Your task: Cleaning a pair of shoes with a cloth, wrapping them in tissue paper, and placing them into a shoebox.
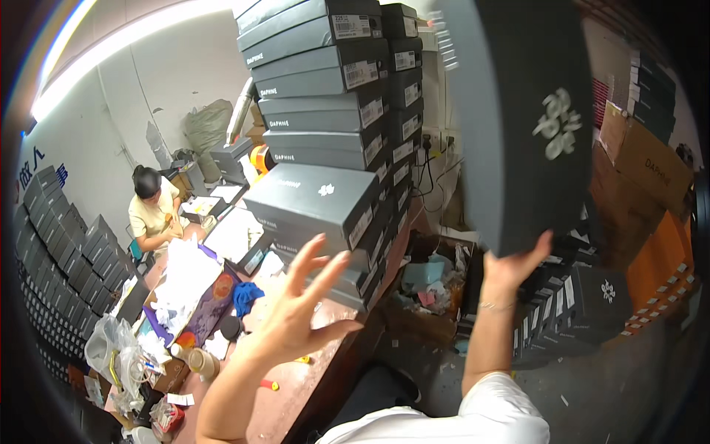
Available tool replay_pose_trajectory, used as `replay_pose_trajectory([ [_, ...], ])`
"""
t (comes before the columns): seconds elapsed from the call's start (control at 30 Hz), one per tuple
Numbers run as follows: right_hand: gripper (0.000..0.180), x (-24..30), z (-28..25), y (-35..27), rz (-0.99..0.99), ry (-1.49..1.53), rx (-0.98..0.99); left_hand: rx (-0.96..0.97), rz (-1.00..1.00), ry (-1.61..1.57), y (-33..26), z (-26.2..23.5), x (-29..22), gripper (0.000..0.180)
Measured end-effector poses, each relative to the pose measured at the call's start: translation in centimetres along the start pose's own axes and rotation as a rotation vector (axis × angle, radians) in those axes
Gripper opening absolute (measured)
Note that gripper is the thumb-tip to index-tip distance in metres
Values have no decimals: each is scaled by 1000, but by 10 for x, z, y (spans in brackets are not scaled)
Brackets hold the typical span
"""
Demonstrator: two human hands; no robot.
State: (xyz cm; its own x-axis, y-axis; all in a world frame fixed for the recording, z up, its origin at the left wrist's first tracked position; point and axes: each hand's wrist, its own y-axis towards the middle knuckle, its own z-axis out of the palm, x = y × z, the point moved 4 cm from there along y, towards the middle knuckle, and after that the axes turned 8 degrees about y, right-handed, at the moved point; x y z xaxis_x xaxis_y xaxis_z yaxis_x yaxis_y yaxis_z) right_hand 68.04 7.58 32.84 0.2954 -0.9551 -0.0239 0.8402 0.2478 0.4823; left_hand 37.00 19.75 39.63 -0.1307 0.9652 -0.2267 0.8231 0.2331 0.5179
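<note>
My right hand [516, 268] grips the lower end of a dark grey shoebox [529, 185], lifted upright on the right. The box has a pale flower-like emblem on its face and looks blurred at its edges. Part of this hand's grip is hidden behind the box. Over the table my left hand [303, 311] is open and empty, its fingers spread. Just beyond it stands a tall stack of matching shoeboxes [310, 194], with white labels on their ends. I cannot tell whether the left fingertips touch the stack.
Across the table [299, 392] a person [154, 211] sits facing it. Papers fill a purple carton [211, 303], beside a blue cloth [246, 297] and a jar [203, 362]. More shoeboxes [566, 307] line the floor at right, near an open bin of scraps [433, 285].
</note>
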Motion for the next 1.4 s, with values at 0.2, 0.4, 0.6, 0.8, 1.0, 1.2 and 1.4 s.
replay_pose_trajectory([
  [0.2, 53, -21, 47, 190, -259, -263, 25, -59, -575, -114, -25, -35, 114, 77],
  [0.4, 66, -103, 120, 343, -98, -436, 93, -168, -839, -343, -39, -47, 147, 73],
  [0.6, 70, -193, 176, 450, 421, -728, 243, -325, -941, -413, -64, -52, 152, 68],
  [0.8, 75, -241, 159, 424, 574, -1221, 482, -305, -1028, -485, -94, -18, 164, 59],
  [1.0, 56, -229, 124, 418, 414, -1248, 567, -525, -1361, -767, -75, 87, 203, 61],
  [1.2, 59, -230, -50, 352, 805, -1394, 481, -639, -1624, -1483, -92, 244, 264, 80],
  [1.4, 84, -260, -161, 284, 728, -1333, 460, -219, -1023, -1353, -172, 341, 379, 95],
])
